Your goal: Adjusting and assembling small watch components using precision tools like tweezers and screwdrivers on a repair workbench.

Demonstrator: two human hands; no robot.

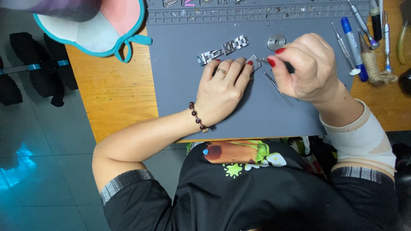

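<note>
My left hand (222,90) lies flat on the grey work mat (180,94), its fingertips pressing down a short piece of metal watch band (254,62). My right hand (304,68) pinches a thin dark tool whose tip touches that band piece. A longer strip of silver watch band (222,49) lies just beyond my left fingers. A round silver watch case (276,41) rests on the mat above my right thumb. Thin metal tweezers (278,90) lie between my two hands.
Several small screwdrivers and a blue pen (353,47) lie at the mat's right edge, by a twine-wrapped tool (372,64). A tray with small compartments (257,13) runs along the mat's far side. A teal-edged cloth item (107,25) sits on the wooden table (115,94) at left.
</note>
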